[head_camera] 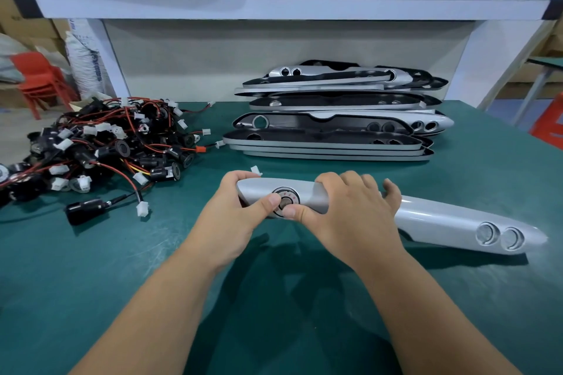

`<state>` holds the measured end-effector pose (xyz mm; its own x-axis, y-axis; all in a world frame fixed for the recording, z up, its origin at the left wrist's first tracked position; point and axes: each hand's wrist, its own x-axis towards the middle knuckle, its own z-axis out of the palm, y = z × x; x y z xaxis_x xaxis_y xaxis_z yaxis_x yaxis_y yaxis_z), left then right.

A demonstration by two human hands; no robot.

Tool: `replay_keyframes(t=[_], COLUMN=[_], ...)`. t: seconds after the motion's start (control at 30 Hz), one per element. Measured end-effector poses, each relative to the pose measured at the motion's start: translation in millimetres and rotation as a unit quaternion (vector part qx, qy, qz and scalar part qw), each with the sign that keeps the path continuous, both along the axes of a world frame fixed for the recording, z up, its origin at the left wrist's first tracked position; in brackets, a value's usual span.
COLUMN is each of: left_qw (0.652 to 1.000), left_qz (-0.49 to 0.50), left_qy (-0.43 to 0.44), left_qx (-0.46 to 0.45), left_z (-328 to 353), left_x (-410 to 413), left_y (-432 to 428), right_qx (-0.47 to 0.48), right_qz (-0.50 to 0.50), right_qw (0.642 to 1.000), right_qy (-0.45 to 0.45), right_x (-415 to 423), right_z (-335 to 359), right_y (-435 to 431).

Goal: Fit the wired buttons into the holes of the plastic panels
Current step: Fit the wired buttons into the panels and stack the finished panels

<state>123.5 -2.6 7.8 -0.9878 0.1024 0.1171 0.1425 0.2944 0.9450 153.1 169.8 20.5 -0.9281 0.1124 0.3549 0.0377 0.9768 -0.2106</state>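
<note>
Silver glossy panel gripped by left hand and right hand, thumbs pressing round button.

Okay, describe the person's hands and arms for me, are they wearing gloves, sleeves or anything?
The left hand and right hand are bare: no gloves, rings, watch or bands in view. No sleeves show on either arm up to the frame's edge. The visible thumbnails look short and unpainted.
</note>
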Motion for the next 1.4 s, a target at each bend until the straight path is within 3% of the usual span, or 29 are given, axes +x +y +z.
replay_keyframes(t=[0.53,0.83,0.97,1.17,1.4], left_qw=[0.998,0.995,0.997,0.999,0.999], left_qz=[0.04,0.031,0.027,0.011,0.005], left_qy=[0.014,-0.028,-0.031,-0.007,0.033], left_qx=[-0.056,0.085,0.073,0.036,-0.006], left_z=[8,6,4,1,4], left_x=[9,7,4,3,4], left_y=[10,10,7,4,6], right_qx=[-0.012,-0.022,-0.082,-0.097,-0.112], right_qz=[-0.031,-0.007,-0.014,-0.03,-0.055], right_qw=[0.999,1.0,0.996,0.988,0.988], right_qy=[0.038,-0.002,-0.033,-0.118,-0.093], right_x=[-1,-3,-10,-22,-23], right_z=[-3,1,2,7,6], right_y=[-6,-1,0,2,3])
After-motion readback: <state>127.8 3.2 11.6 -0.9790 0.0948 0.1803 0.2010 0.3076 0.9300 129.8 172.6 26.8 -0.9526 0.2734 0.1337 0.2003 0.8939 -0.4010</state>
